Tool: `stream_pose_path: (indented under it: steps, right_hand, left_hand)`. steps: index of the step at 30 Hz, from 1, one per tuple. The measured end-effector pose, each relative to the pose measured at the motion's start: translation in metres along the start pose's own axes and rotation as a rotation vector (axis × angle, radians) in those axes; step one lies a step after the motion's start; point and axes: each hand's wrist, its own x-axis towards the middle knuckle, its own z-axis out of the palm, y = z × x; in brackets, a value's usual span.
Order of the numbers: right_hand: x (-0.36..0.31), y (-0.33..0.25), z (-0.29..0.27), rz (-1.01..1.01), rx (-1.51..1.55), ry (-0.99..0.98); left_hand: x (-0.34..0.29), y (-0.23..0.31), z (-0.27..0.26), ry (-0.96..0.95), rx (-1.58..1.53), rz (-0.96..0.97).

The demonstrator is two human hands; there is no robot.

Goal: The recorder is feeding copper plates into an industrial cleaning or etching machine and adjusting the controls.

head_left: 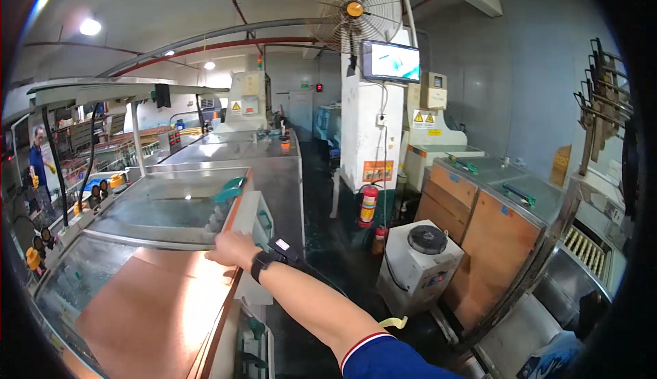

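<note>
My right hand point(236, 250) reaches left from a blue sleeve, with a dark watch point(261, 265) on the wrist. Its fingers are bent and pressed together at the right rim of a long machine, by the corner of a copper-coloured sheet point(144, 310). Whatever lies between the fingertips is hidden. Light glares off the sheet, close to the hand. Just beyond, a clear cover panel point(164, 201) carries a green handle point(231, 189) at its right edge. My left hand is out of view.
Across the aisle stand a white box unit point(419, 269) with a round black top and a brown-panelled cabinet point(503, 256). A fire extinguisher point(368, 206) hangs by the white pillar point(363, 126). At far left is another person point(40, 163). Racks line the right side.
</note>
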Motion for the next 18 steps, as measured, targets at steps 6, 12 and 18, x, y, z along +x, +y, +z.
stream_pose_path:
  steps: [6,12,18]
  right_hand:
    - [0.032,0.02,0.078,-0.126,0.09,-0.025]
    - [0.005,-0.018,0.036,-0.113,-0.101,-0.128]
    - [0.004,0.001,0.046,-0.021,-0.021,-0.089]
  left_hand:
    - [-0.007,0.013,-0.003,0.141,-0.099,-0.301]
    - [0.018,0.034,-0.01,-0.135,0.21,-0.221]
    - [0.031,0.03,-0.047,0.475,-0.853,-0.775]
